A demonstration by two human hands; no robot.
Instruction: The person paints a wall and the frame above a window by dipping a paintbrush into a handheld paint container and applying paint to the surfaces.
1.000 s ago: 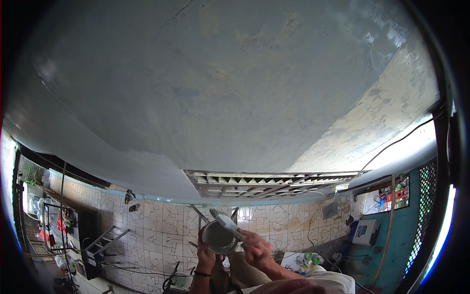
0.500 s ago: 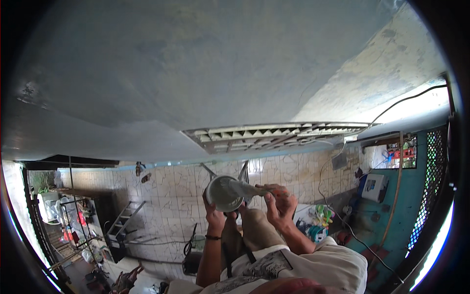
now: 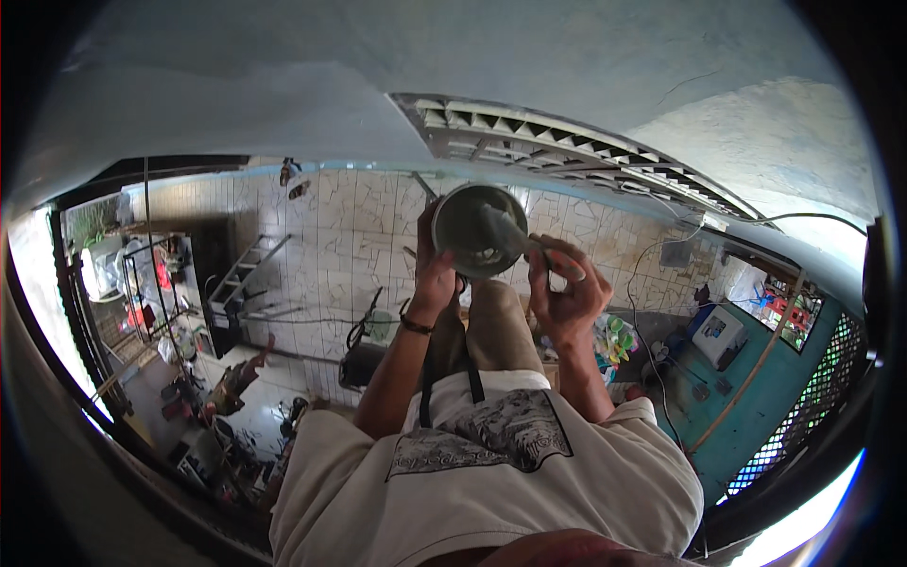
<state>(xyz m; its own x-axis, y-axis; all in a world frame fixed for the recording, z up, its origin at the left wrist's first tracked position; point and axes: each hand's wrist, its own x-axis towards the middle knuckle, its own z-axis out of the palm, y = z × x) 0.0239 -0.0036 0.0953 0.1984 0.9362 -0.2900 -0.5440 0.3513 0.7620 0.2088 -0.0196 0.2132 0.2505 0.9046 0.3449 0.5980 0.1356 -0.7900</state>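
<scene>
The view has tipped downward: the bucket (image 3: 457, 214), from the lower centre, now sits in the upper centre. The brush (image 3: 506, 229), earlier jutting past its rim, is inside its mouth. The slatted vent (image 3: 567, 151) has risen to the upper right, and more of the white shirt (image 3: 510, 506) fills the bottom.

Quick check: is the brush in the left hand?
No, the right hand grips the brush, while the left hand holds the bucket.
</scene>
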